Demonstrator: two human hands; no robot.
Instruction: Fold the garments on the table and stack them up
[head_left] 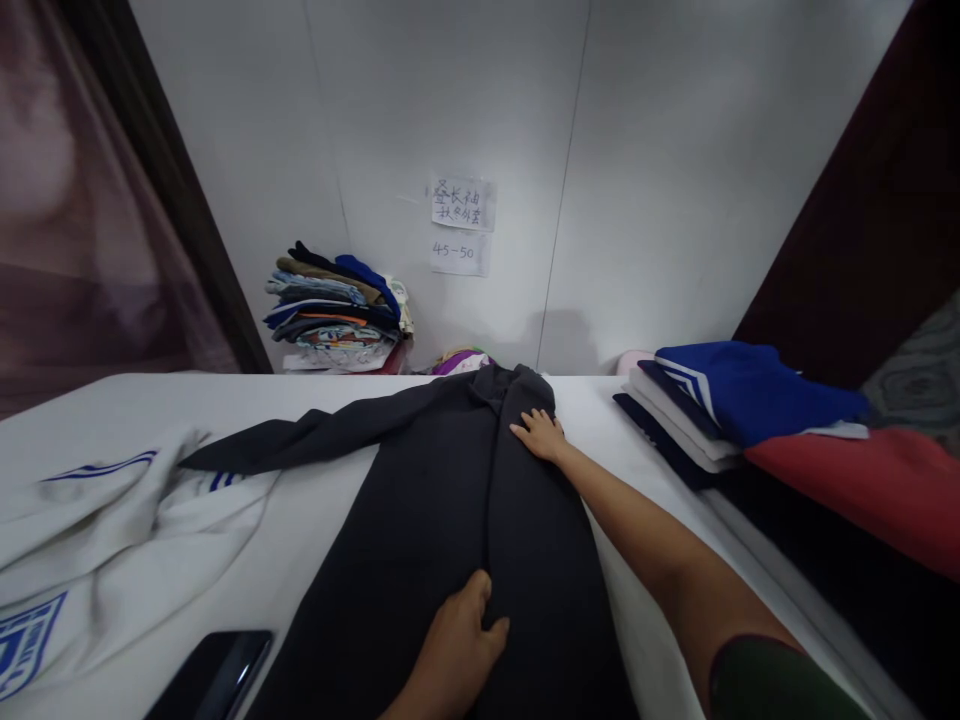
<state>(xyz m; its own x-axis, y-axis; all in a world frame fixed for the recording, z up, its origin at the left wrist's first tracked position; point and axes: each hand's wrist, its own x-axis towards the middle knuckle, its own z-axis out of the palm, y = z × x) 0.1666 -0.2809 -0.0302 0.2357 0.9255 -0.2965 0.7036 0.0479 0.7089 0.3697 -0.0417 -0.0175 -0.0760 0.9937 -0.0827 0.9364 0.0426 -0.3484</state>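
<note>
From where I stand, the right hand (540,434) lies flat, palm down with fingers spread, just below the collar (491,385) of a charcoal-black, long-sleeved cloth garment (427,500). The left hand (459,645) rests lower, fingers curled beside the line down its front; I can't tell whether they pinch any fabric.

If the two hands pulled unevenly, I'd expect that front line to twist and the cloth to ruck up. A push away from the body could send the collar over the far edge of the white bench (592,410). The outstretched sleeve (322,435) overlaps a crumpled white garment with blue stripes (127,530), so a sideways tug might drag that along. Close to the lower side, a glossy black phone (214,675) could get swept or covered by a swinging hem.

The dark garment itself lies lengthwise on the bench, front up, collar at the far end, its body mostly smooth and matt. One sleeve stretches leftward, lightly wrinkled; the other I can't see. Its lower end runs out of view.
</note>
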